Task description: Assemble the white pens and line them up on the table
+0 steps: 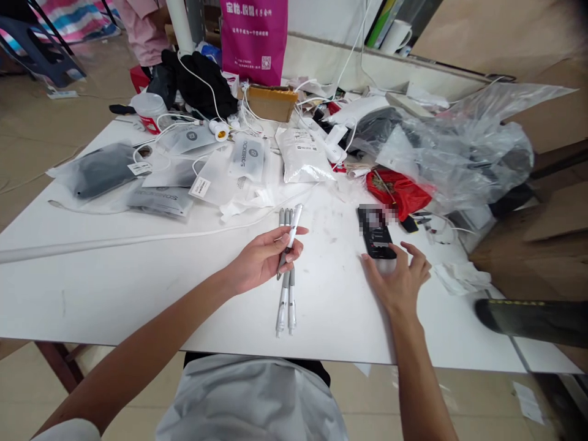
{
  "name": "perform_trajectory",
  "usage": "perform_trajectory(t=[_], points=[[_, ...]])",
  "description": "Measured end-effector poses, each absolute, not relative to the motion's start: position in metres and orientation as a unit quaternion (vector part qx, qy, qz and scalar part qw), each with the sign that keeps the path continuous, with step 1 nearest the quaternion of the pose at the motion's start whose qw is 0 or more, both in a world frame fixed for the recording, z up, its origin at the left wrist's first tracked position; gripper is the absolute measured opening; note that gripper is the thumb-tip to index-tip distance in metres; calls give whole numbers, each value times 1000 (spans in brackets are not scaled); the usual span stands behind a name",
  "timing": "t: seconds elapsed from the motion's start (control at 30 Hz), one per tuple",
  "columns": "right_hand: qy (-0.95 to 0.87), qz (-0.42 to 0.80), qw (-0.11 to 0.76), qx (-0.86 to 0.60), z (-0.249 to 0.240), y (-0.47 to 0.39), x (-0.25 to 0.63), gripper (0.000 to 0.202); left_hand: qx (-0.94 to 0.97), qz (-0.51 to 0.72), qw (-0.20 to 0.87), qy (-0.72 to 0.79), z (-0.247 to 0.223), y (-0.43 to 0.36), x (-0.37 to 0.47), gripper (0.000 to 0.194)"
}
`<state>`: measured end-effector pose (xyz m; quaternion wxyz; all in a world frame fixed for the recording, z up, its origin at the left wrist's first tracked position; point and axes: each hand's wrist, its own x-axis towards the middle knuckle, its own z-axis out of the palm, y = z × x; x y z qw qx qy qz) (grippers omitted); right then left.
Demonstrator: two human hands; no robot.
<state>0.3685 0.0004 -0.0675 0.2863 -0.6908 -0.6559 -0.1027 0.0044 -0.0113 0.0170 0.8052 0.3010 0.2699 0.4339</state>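
Left hand (264, 260): clamped on one held pen (294, 225), with the thumb pressing it against the fingers.
Held pen: tilted, white end up and grey end down, above the table (193, 300).
Loose pens (282, 306): lying side by side on the table, beneath the left hand; the hand hides part of them, so the exact count cannot be told.
Right hand (399, 282): thumb and fingers apart, at the near end of the phone (375, 231); whether they touch it cannot be told.
Phone: lying screen up and lit, right of the pens.
Right rear: red bag (407, 195) just beyond the phone, beside clear plastic sheeting (487, 144).
Rear centre: white packet (303, 156), in front of a cardboard box (271, 104).
Left rear: frosted pouches (160, 199).
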Motion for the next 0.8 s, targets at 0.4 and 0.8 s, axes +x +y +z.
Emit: perform_trajectory(t=[0.4, 0.8], points=[[-692, -113, 259, -664, -65, 9, 350, 72, 260, 408, 834, 266, 14, -10, 6, 26], [-700, -105, 271, -652, -63, 19, 352, 76, 318, 405, 818, 258, 4, -7, 4, 35]])
